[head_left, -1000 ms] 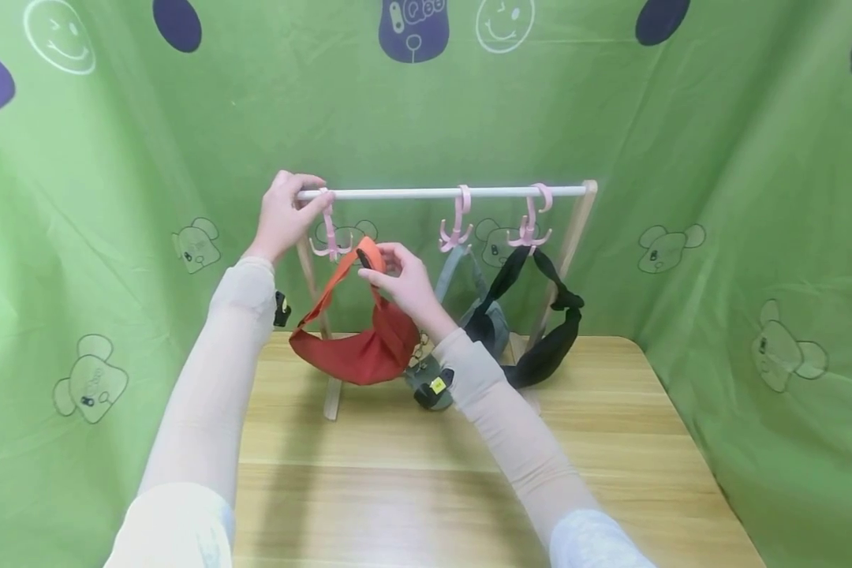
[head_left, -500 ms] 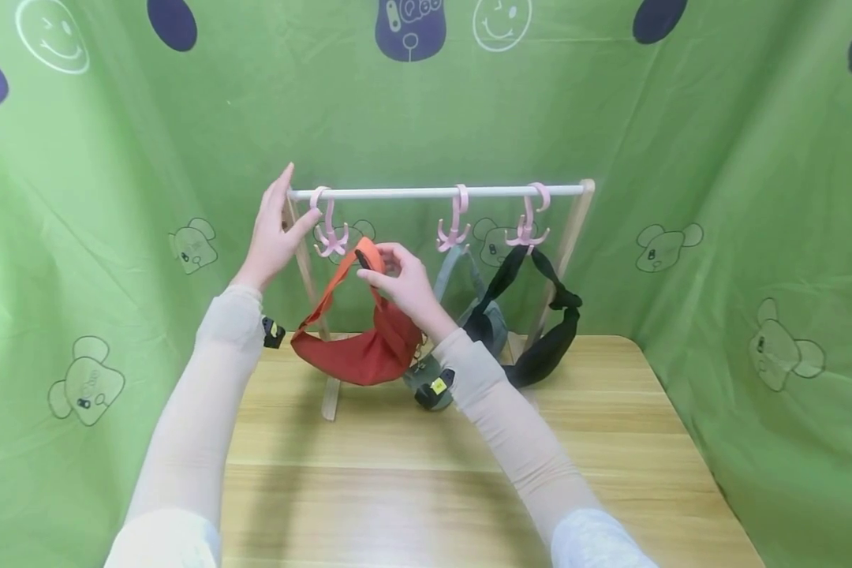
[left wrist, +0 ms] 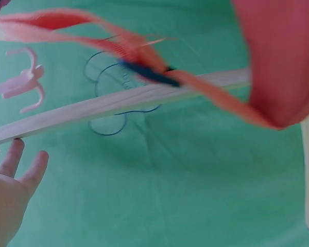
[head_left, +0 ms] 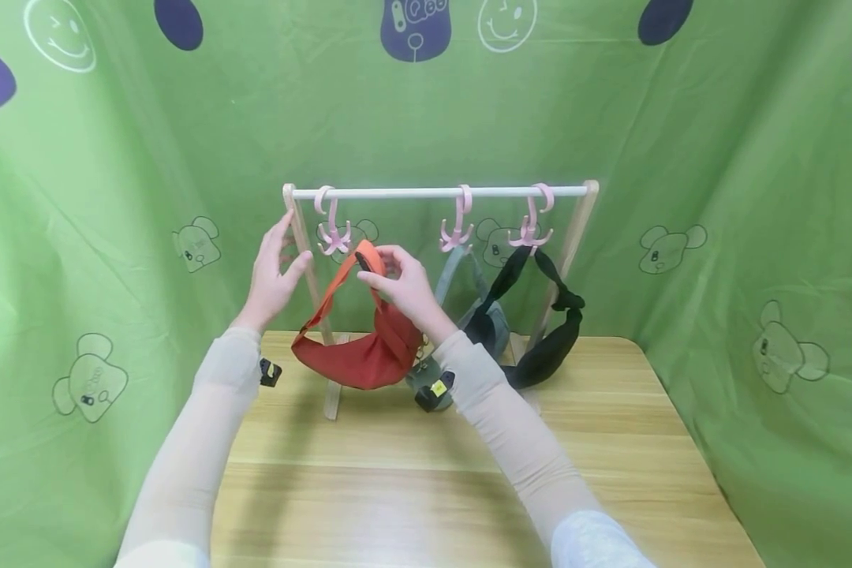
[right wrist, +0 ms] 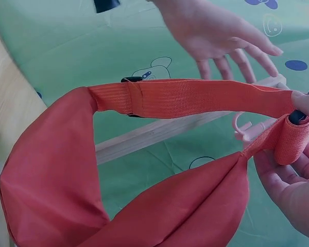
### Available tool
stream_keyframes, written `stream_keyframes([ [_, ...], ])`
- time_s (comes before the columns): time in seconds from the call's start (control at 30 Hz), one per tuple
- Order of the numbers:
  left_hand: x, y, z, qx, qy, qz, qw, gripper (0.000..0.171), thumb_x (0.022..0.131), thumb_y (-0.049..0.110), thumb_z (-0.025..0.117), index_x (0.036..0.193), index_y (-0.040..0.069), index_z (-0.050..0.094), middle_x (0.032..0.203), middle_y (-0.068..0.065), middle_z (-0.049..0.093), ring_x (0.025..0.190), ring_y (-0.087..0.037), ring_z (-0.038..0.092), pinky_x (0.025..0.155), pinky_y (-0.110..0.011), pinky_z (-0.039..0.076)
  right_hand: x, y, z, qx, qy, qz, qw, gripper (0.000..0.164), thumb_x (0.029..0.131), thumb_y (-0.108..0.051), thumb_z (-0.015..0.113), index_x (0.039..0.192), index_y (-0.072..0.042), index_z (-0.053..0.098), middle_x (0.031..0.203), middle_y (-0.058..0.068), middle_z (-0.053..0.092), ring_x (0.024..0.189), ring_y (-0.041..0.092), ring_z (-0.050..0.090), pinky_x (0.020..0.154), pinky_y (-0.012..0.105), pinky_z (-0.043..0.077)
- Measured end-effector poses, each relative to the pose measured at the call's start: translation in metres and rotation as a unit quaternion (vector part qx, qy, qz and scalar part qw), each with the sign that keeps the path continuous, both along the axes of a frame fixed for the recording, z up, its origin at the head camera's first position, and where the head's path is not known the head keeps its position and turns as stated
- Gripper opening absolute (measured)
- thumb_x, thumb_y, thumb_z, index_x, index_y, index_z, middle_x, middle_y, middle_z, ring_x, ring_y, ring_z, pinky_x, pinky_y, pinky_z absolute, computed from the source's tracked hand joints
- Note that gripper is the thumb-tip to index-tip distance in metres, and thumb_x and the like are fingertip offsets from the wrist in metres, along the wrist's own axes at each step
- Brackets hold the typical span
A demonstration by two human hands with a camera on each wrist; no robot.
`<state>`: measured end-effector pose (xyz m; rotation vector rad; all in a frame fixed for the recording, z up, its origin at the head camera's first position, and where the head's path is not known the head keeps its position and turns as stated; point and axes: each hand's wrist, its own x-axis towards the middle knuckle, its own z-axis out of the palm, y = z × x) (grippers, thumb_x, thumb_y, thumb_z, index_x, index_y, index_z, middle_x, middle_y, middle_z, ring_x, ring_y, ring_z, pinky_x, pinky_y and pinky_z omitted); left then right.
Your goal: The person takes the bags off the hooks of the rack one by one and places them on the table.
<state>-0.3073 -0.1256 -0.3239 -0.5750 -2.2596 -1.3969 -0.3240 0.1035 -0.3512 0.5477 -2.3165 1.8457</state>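
My right hand (head_left: 408,284) pinches the orange strap (right wrist: 195,98) of a red sling bag (head_left: 358,359) near a black buckle (right wrist: 297,117), with the bag hanging below. The strap's top is just under a pink hook (head_left: 335,237) on the rack's white rail (head_left: 397,193); it looks apart from the hook. My left hand (head_left: 266,276) is beside the rack's left wooden post (left wrist: 103,105), fingers spread and holding nothing. In the left wrist view its fingertips are at the post's edge; whether they touch it I cannot tell.
Two more pink hooks hang further right on the rail. A grey-green bag (head_left: 497,327) hangs from the middle hook (head_left: 456,233), partly hidden by my right arm. A black bag (head_left: 548,355) hangs from the right hook (head_left: 530,233). Beneath is a wooden table (head_left: 397,473); green curtains (head_left: 752,197) surround it.
My left hand has let go of the rail by the left hook and moved down alongside the post. That hook has turned slightly and hangs by itself. The right hand and red bag stay almost still.
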Motion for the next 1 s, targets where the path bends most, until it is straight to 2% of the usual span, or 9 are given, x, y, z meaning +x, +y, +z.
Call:
stream_keyframes([
  [0.13,0.011,0.001,-0.013,-0.01,-0.004,-0.001,0.9999,0.067,0.094,0.018,0.054,0.153,0.005,0.024,0.156,-0.023,0.026,0.134,-0.045,0.04,0.108,-0.062,0.036,0.0,0.0,0.0,0.0,0.0,0.001,1.0,0.046,0.085,-0.027,0.076,0.125,-0.014,0.06,0.114,0.008,0.066,0.102,0.019,0.061,0.088,0.033,0.053],
  [0.37,-0.006,-0.011,-0.061,-0.023,0.012,0.002,0.9997,0.068,0.091,0.017,0.061,0.153,0.015,0.031,0.157,-0.014,0.028,0.134,-0.038,0.041,0.105,-0.061,0.038,0.001,0.001,-0.001,-0.002,-0.001,-0.001,1.0,0.046,0.084,-0.027,0.077,0.126,-0.014,0.06,0.116,0.007,0.066,0.103,0.019,0.061,0.091,0.034,0.052],
  [0.5,-0.003,-0.01,-0.076,-0.031,0.019,0.002,0.9993,0.067,0.09,0.018,0.063,0.15,0.018,0.036,0.158,-0.011,0.029,0.136,-0.033,0.039,0.103,-0.057,0.04,0.001,0.001,-0.001,-0.001,0.0,-0.001,1.0,0.046,0.085,-0.027,0.076,0.125,-0.014,0.06,0.115,0.007,0.066,0.103,0.019,0.061,0.09,0.034,0.052],
  [0.63,0.001,-0.007,-0.085,-0.043,0.026,-0.003,0.9988,0.063,0.089,0.018,0.066,0.147,0.014,0.042,0.154,-0.012,0.035,0.138,-0.031,0.037,0.103,-0.056,0.04,0.001,0.0,-0.002,0.0,0.005,0.0,1.0,0.046,0.085,-0.028,0.076,0.125,-0.014,0.06,0.115,0.007,0.067,0.103,0.019,0.061,0.089,0.034,0.052],
  [0.73,0.001,-0.005,-0.09,-0.051,0.018,-0.008,0.9985,0.061,0.089,0.019,0.068,0.145,0.014,0.045,0.147,-0.014,0.043,0.133,-0.031,0.042,0.104,-0.056,0.04,0.001,-0.001,-0.002,-0.001,0.009,0.002,1.0,0.046,0.085,-0.028,0.076,0.125,-0.014,0.06,0.115,0.007,0.067,0.103,0.019,0.061,0.091,0.035,0.052],
  [1.0,0.003,-0.003,-0.093,-0.048,-0.088,-0.025,0.9946,0.061,0.088,0.018,0.072,0.143,0.013,0.046,0.127,-0.018,0.061,0.121,-0.031,0.055,0.107,-0.054,0.041,0.002,-0.003,-0.002,0.002,0.013,0.006,1.0,0.045,0.085,-0.028,0.075,0.125,-0.013,0.06,0.115,0.007,0.067,0.104,0.019,0.061,0.094,0.037,0.051],
])
